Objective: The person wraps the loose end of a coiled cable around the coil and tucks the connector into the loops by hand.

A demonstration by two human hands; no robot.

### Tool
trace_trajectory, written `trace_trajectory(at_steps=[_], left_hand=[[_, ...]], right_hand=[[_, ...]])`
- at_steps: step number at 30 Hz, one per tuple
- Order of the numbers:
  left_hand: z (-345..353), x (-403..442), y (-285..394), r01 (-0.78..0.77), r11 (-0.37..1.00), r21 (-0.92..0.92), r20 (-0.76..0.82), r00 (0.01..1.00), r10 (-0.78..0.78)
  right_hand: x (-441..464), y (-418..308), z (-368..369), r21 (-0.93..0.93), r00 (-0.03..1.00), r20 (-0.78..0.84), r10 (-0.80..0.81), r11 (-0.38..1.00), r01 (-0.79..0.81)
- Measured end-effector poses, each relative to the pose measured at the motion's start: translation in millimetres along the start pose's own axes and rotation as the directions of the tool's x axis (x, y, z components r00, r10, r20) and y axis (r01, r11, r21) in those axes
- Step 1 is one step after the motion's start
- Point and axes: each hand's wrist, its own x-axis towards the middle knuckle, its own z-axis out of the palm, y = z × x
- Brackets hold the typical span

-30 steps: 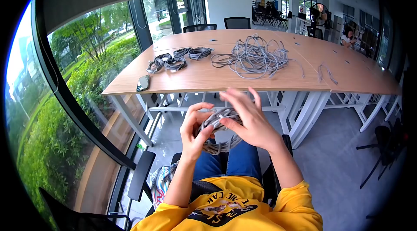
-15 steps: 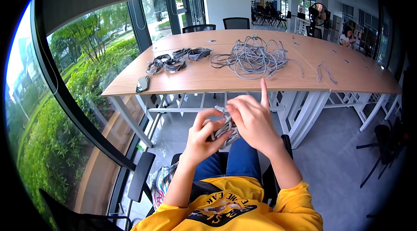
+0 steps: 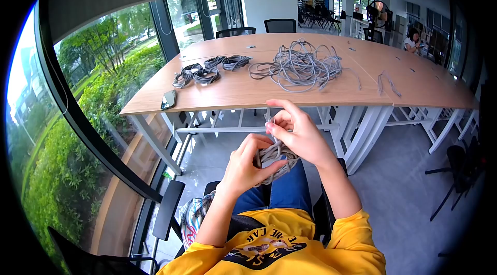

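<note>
A coiled grey cable (image 3: 278,170) is held above my lap, in front of the table edge. My left hand (image 3: 246,166) grips the coil from its left side, thumb across the front and fingers behind. Just above the coil, my right hand (image 3: 296,132) pinches the cable's end between thumb and fingers, and a short length runs down from there to the coil. On the table lies a large loose tangle of grey cable (image 3: 305,65). Left of it are several bundled cables (image 3: 199,74), dark and grey.
The wooden table (image 3: 238,96) spans the view ahead, with a phone (image 3: 168,100) near its left front edge. A short cable piece (image 3: 388,84) lies to the right. A chair armrest (image 3: 169,207) is at my left. A person (image 3: 411,42) is far off at right.
My right hand has closed from a spread pose with a raised finger and lifted the cable end slightly above the coil. The coil has turned to show more of its opening.
</note>
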Motion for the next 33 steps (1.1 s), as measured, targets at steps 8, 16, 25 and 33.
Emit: trace_trajectory(at_steps=[8,16,25,33], left_hand=[[3.6,-5.6,-6.3,0.046,0.998,0.033,0.011,0.999,-0.047],[5.1,-5.8,-5.3,0.159,0.981,-0.115,-0.093,0.981,-0.17],[-0.7,-6.8,-18.6,0.47,0.796,-0.382,-0.224,0.788,-0.573],[-1.1,-5.9,-22.2,0.429,0.823,-0.373,-0.4,0.726,-0.56]], right_hand=[[16.1,15.6,7.7,0.003,0.973,-0.211,-0.093,0.995,0.095],[9.3,-0.2,-2.1,-0.676,0.952,-0.216,-0.216,0.737,0.014],[3.4,3.5,-3.6,-0.759,0.624,-0.357,-0.695,0.606,0.24],[-9.4,11.6,-5.5,-0.631,0.913,-0.238,-0.33,0.767,0.113]])
